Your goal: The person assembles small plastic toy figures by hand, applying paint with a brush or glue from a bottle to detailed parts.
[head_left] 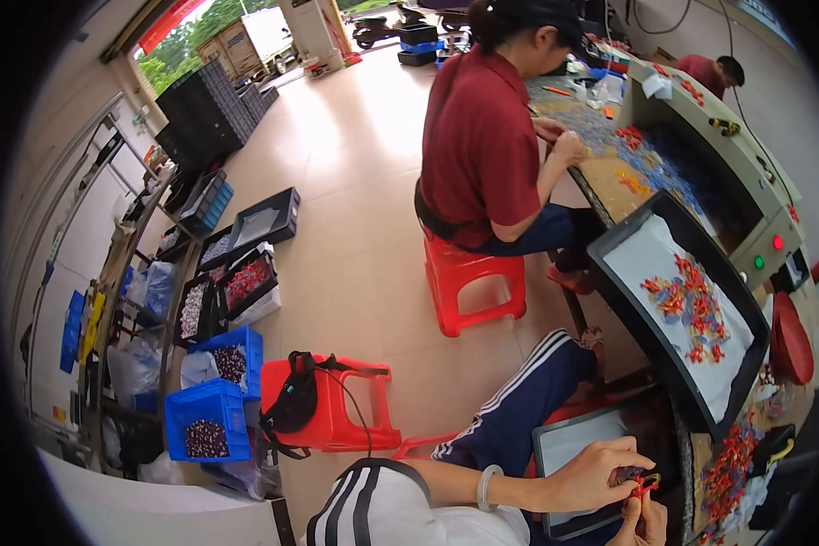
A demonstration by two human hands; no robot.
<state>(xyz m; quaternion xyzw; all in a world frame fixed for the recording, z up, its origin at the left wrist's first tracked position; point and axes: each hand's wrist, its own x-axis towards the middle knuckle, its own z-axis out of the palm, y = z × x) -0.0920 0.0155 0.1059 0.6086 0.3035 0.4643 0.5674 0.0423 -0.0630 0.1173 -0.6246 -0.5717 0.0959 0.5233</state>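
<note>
At the lower right, both my hands meet over one small red part [644, 488] with a gold-yellow loop and a dark piece beside it. My left hand [591, 475], with a pale bangle on its wrist, pinches it from above. My right hand [644, 523] grips it from below, fingertips closed; the lower edge cuts off this hand. Below my left hand is a dark tray [569, 452] with a pale lining. On the workbench in front, a black tray [648, 343] lined with white holds several red, yellow and bluish parts [696, 309].
More red parts [730, 469] lie heaped on the bench at right. A co-worker in a dark red shirt [482, 136] sits on a red stool [482, 296] beside a pale machine [746, 164]. Left are another red stool [341, 414] with a black bag and blue crates [207, 400].
</note>
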